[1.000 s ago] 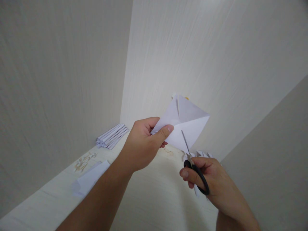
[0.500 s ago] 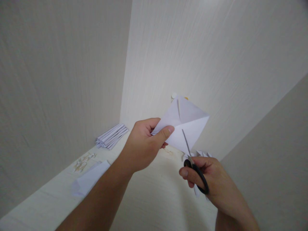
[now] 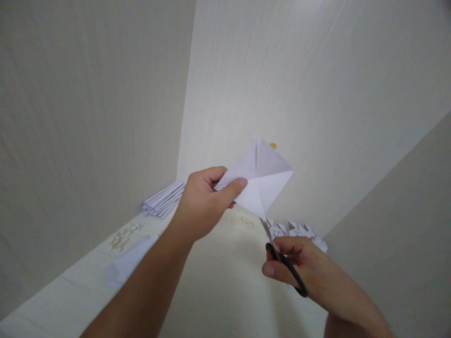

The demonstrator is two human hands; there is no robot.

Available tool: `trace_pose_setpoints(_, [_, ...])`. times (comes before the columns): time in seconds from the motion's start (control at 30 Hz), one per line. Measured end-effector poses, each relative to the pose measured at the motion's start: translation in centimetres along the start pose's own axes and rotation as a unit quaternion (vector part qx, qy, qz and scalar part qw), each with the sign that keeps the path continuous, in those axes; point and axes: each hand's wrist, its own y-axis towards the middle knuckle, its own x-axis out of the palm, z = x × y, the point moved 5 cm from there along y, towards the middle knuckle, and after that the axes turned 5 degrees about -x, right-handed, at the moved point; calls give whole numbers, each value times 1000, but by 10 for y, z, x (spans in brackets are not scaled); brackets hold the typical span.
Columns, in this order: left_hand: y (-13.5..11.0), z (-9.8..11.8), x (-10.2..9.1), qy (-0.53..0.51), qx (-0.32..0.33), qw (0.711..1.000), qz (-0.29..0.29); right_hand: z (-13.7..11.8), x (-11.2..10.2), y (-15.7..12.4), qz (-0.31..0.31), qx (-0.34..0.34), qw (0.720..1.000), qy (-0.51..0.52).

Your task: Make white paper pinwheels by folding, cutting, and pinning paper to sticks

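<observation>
Rising behind both grips, pale panels (image 3: 268, 84) wall in the counter (image 3: 225, 286), which spreads beneath them. The left grip (image 3: 211, 197) pinches a white paper square (image 3: 264, 188) by its left corner and holds it up over the counter; a slit runs from its far corner toward the middle. Below and left of that grip, a loose sheet (image 3: 130, 263) lies partly hidden by the left forearm (image 3: 158, 277). Folded paper pieces (image 3: 298, 230) crowd just beyond the right grip (image 3: 296, 263), which blocks some of them. Just left of the left grip rests a bundle of paper rolls (image 3: 162, 199). The right grip is wrapped round black-handled scissors (image 3: 278, 257), tips at the square's lower corner; whether they touch, I cannot tell. Further left of the left grip, small pale sticks (image 3: 125, 235) lie scattered. Tan bits (image 3: 247, 222) show between the grips, and a yellow spot (image 3: 273, 146) peeks out beyond the square.
</observation>
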Motion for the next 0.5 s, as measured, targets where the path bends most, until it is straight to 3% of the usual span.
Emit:
trace_pose_setpoints(0.13, [2,0,-7,19,9,999,32,7,-9,-7,-21,-8,999,-30])
trace_pose_setpoints(0.2, [2,-1,-7,29,1,999,21,2,-19,-8,49,-67,997,-3])
trace_pose_setpoints(0.27, [2,-3,-3,39,-22,998,-37,-6,-35,-10,204,-153,965,58])
trace_pose_setpoints(0.33, [0,-4,5,60,-51,989,-127,-9,-48,-15,361,-211,902,109])
trace_pose_setpoints(0.37, [-2,-5,9,73,-64,981,-171,-8,-50,-17,411,-220,876,122])
trace_pose_setpoints(0.43, [-5,-4,14,92,-83,963,-238,-8,-49,-15,444,-216,861,123])
trace_pose_setpoints(0.5, [-8,-3,18,95,-94,949,-286,-9,-46,-13,429,-199,874,110])
